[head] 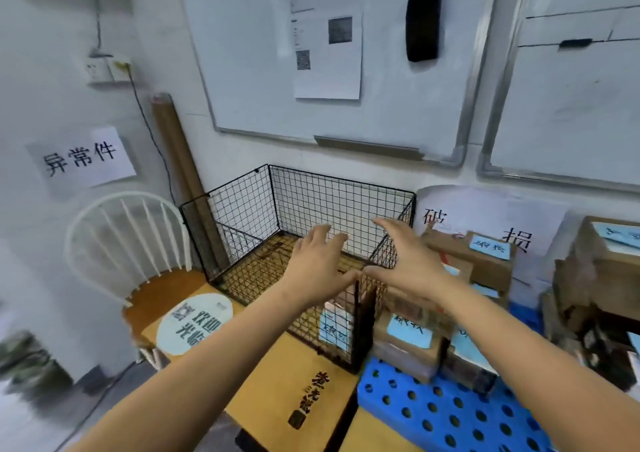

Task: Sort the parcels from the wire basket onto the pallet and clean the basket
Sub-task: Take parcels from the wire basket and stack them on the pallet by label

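Observation:
A black wire basket (304, 195) stands on a wooden table against the wall, and most of its mesh floor is bare. One brown parcel with a blue label (334, 327) shows through the mesh at the basket's near right corner. My left hand (320, 264) and my right hand (408, 257) hover over that corner, fingers spread, holding nothing. Brown parcels with blue labels (410, 333) are stacked on the blue perforated pallet (433, 410) to the right of the basket.
A white chair with a wooden seat (138, 243) stands left of the basket. The wooden table (277, 382) carries a round sticker. Whiteboards (346, 53) hang on the wall behind. More cardboard boxes (606, 264) are piled at the far right.

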